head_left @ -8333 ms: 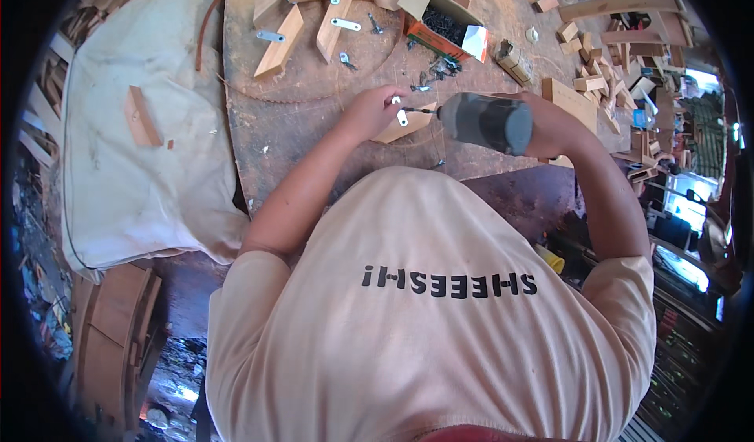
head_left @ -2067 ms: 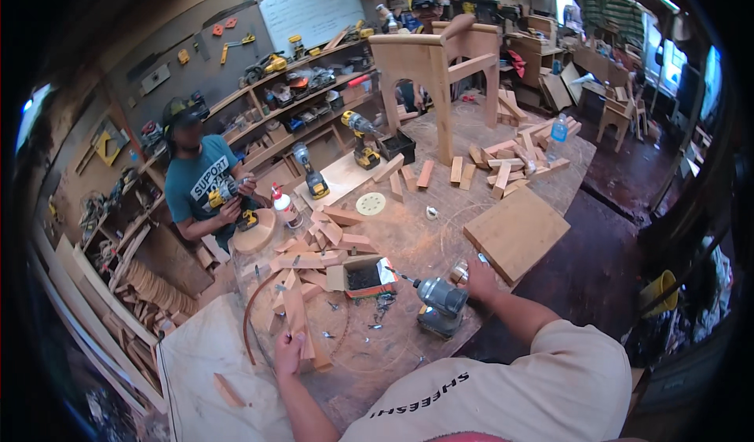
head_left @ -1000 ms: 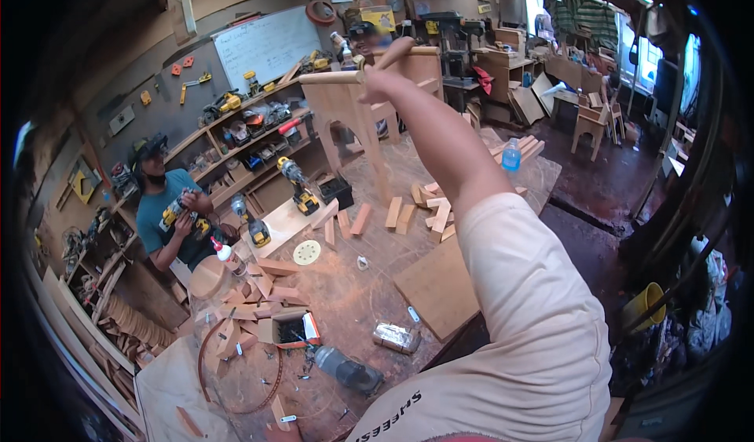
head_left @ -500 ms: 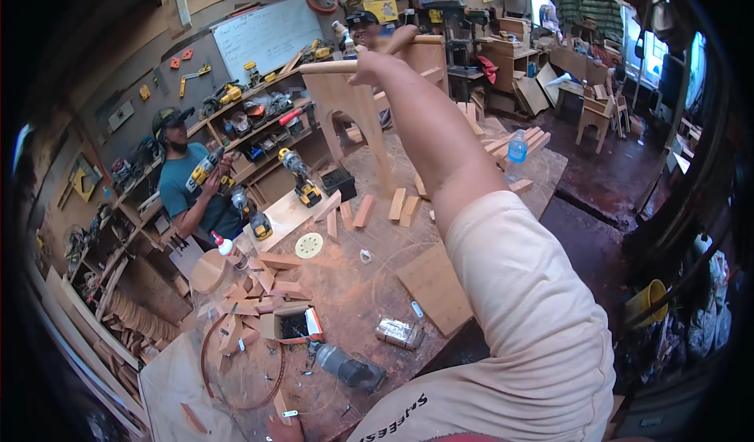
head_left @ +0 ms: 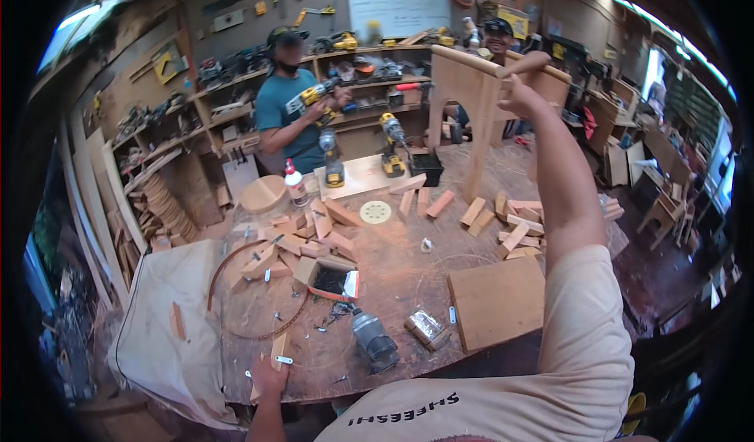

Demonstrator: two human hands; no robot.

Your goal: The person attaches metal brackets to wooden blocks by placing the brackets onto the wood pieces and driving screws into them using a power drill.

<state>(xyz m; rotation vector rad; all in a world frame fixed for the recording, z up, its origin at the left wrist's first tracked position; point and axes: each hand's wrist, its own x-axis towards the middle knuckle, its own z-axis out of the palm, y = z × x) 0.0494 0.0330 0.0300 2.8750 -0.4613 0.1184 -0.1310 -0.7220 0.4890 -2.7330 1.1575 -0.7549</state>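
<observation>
Out to the far right my right arm reaches to a wooden furniture frame (head_left: 463, 81) with an arched side panel and a straight leg. My right hand (head_left: 518, 98) is at its top corner, the fingers bent against the wood beside the leg. At the near table edge my left hand (head_left: 269, 378) closes around a small wooden strip (head_left: 280, 346). A small metal bracket (head_left: 283, 360) lies at that strip. Beyond it on the tabletop are a grey power driver (head_left: 372, 340), an open box of dark screws (head_left: 330, 279) and a clear packet (head_left: 427, 329).
Wood offcuts (head_left: 314, 234) crowd the table (head_left: 400, 273); a square board (head_left: 496, 301) lies at right. Two drills (head_left: 391, 147) stand near a glue bottle (head_left: 295, 183). Across the table, a person in teal (head_left: 275, 112) holds a drill; another person's arm (head_left: 530, 63) rests on the frame.
My view has swung to the right-to-left side, so the scene sits further right. My left hand, barely visible at the lower edge before, now shows clearly. My right hand remains at the frame's corner.
</observation>
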